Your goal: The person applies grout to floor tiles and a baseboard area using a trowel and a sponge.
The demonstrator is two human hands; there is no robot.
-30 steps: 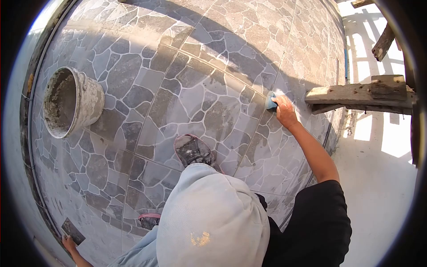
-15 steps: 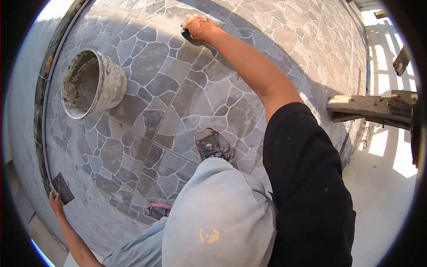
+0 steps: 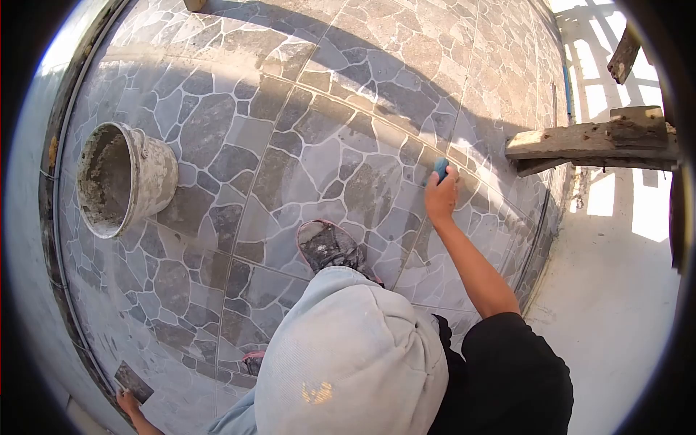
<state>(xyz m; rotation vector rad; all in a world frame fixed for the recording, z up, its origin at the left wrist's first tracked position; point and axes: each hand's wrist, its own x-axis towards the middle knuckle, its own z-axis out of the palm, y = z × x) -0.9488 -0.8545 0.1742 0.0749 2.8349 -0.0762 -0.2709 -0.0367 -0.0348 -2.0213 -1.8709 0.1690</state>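
Note:
My right hand (image 3: pixel 442 196) is closed around a small blue pad (image 3: pixel 441 168), pressed to the stone-patterned tiles (image 3: pixel 313 168) by a joint line. Whether the pad is a sponge or a rubber float is hard to tell. At the lower left, my left hand (image 3: pixel 128 401) grips the handle of a flat grey trowel (image 3: pixel 135 381), its rectangular blade held near the wall. A mortar-smeared bucket (image 3: pixel 161 177) stands on the tiles at the left, coated inside with grey mix. Grey smears and damp-looking streaks run over the tiles around the right hand.
My shoe (image 3: pixel 326 245) rests on the tiles in the middle. A wooden beam (image 3: pixel 573 151) juts in from the right above a pale strip (image 3: pixel 591 290). Along the left wall runs a grey pipe (image 3: pixel 64 145). A wooden piece (image 3: pixel 194 5) shows at the top.
My right hand has swept from the top middle to the right and nearer my body, still with the blue pad. The view has shifted; the trowel appears lower, still in my left hand.

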